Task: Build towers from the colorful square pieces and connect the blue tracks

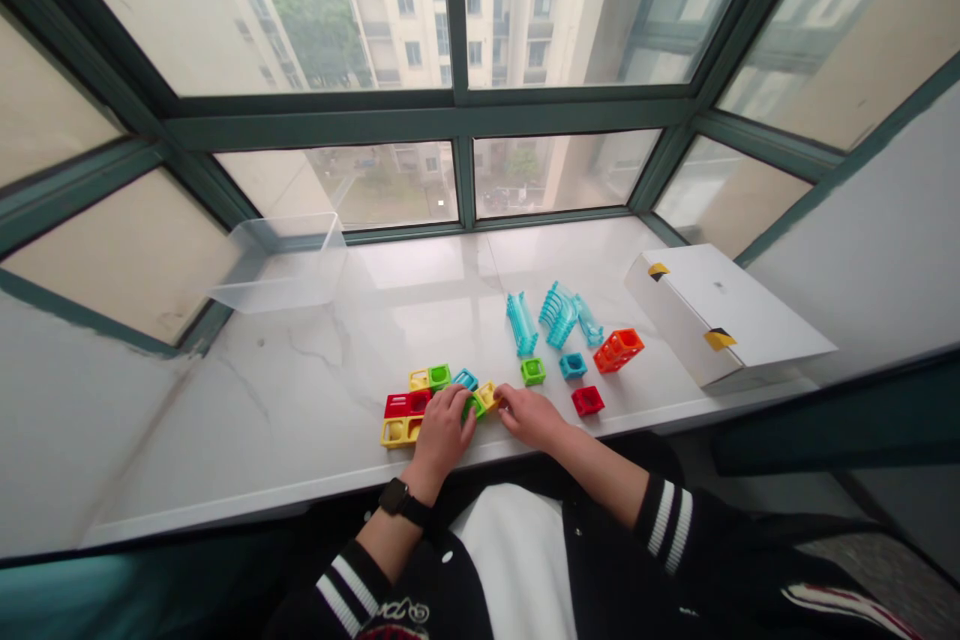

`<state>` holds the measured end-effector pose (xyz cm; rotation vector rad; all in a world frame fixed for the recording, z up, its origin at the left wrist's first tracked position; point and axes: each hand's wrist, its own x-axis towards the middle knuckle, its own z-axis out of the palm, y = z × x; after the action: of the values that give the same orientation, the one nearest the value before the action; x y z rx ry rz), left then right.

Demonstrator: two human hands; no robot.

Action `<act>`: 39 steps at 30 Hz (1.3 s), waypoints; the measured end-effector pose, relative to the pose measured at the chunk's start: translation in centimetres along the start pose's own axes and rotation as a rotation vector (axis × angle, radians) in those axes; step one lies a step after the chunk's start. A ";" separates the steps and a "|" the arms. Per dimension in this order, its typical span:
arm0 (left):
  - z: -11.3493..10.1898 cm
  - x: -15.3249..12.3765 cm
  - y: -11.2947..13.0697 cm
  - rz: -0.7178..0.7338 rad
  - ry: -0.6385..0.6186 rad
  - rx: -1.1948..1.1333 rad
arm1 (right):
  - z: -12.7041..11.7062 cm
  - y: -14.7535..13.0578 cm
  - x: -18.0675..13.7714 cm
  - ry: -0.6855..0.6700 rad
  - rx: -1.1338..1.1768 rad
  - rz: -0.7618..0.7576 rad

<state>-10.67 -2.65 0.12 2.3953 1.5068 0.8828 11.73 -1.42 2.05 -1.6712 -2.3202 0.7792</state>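
My left hand (444, 428) lies over a group of toy building blocks, its fingers curled against a green block (475, 407). My right hand (529, 416) pinches the side of a yellow block (487, 396) that sits against the green one. Under and beside my left hand are a red block pair (397, 406), yellow blocks (393, 433) in front and a bright green block (439, 377) behind. A blue block (466, 379) stands just beyond my left fingertips. My left palm hides part of the group.
Right of my hands lie a loose green block (533, 372), a blue block (573, 366), a red block (587, 401) and an orange-red stack (619, 350). Translucent blue track pieces (521, 324) lie behind. A clear bin (285, 265) stands left, a white box (739, 305) right, windows behind.
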 end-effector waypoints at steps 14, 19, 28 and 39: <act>0.2 -0.2 -0.2 -0.032 -0.007 -0.035 | -0.1 0.7 -0.1 0.037 0.073 0.036; 0.3 -0.3 -0.4 -0.022 -0.003 -0.025 | 0.1 1.4 -0.3 0.045 0.190 0.037; -0.5 -0.2 -0.1 0.007 -0.076 0.022 | 0.3 1.2 -0.4 0.073 0.222 0.078; -0.9 -0.2 0.4 0.032 -0.092 0.064 | 1.5 1.6 -0.1 0.205 0.200 0.049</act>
<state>-10.93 -3.16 0.97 2.4754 1.4880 0.7305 12.51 -1.63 -0.01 -1.6410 -2.0016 0.7803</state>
